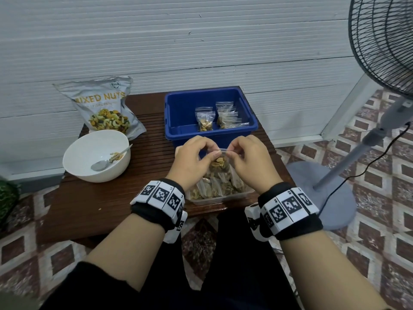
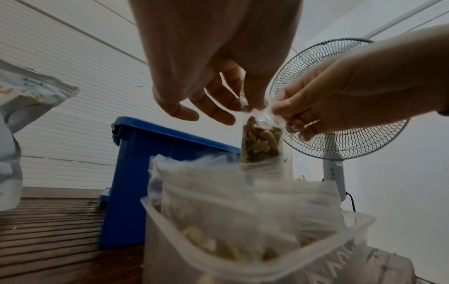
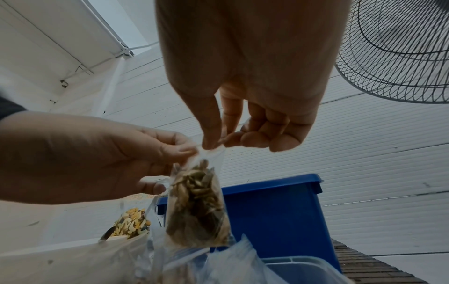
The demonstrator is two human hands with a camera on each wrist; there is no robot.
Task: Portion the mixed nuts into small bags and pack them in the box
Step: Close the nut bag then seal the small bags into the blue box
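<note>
Head view shows my left hand [image 1: 192,158] and right hand [image 1: 250,158] each pinching a top corner of a small clear bag of nuts [image 1: 219,163], thumb against forefinger, the bag hanging between them just above the clear container [image 1: 220,199] of filled bags. Behind it on the wooden table [image 1: 73,211] sits the blue box [image 1: 178,108] with more small bags inside. At left I see the white bowl [image 1: 89,153], a spoon [image 1: 100,164] in it, and the mixed-nuts pouch [image 1: 100,104].
</note>
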